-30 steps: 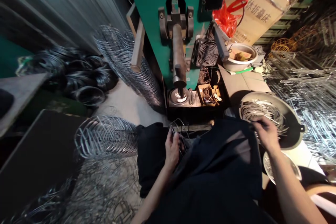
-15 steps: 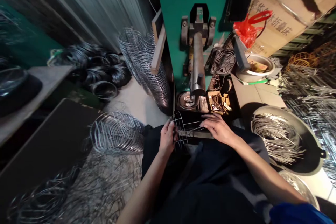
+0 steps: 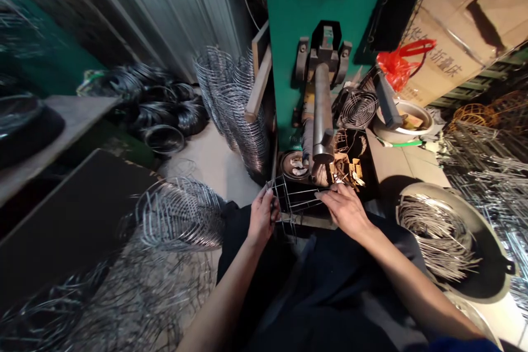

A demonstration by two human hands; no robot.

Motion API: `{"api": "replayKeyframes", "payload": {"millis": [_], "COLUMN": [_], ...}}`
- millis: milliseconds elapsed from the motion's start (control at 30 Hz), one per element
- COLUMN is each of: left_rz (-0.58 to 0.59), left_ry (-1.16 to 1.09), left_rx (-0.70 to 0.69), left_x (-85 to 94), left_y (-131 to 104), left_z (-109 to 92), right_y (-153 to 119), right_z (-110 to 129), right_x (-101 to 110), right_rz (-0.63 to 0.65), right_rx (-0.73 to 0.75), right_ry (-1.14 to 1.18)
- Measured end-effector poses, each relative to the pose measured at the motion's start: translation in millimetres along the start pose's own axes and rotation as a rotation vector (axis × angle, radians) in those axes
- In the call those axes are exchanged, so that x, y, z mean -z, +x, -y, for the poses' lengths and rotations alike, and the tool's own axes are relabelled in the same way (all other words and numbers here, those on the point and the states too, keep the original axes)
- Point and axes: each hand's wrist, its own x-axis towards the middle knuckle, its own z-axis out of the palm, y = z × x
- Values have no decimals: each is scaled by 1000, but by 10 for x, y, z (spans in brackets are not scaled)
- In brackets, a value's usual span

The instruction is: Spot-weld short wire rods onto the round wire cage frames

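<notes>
Over my lap is a small wire frame [image 3: 293,198] made of thin crossed metal rods. My left hand [image 3: 262,213] is closed on its left end, thumb on top. Some dark part shows under those fingers, too hidden to name. At the frame's right end, my right hand [image 3: 344,209] pinches the tips of the long wires between thumb and fingers. Straight above the frame, the round metal arm [image 3: 323,115] of a green machine [image 3: 284,22] points toward me, apart from the wires.
Stacked wire rings [image 3: 239,104] stand left of the machine, and a wire coil bundle [image 3: 181,214] lies by my left leg. On my right, a wide pan [image 3: 490,264] holds cut wires. A basin [image 3: 406,135] and a cardboard box [image 3: 449,27] sit behind it.
My view has tilted up slightly, so more of the machine's switch panel shows. The right hand has closed in on the wire ends. My left hand keeps its hold.
</notes>
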Motion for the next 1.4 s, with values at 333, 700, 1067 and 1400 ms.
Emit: {"api": "replayKeyframes", "payload": {"millis": [333, 700, 1067, 1400], "left_rz": [4, 6, 8, 3], "left_ry": [-8, -22, 14, 131], "left_rx": [-37, -80, -110, -90], "left_x": [-4, -75, -122, -129], "left_y": [61, 139, 228, 285], "left_z": [-58, -131, -273, -428], "right_y": [123, 281, 367, 308], "right_z": [-64, -170, -216, -323], "right_x": [51, 28, -46, -39], "right_rz": [-89, -228, -248, -303], "right_rx": [113, 160, 139, -19], "right_ry": [52, 234, 289, 254]}}
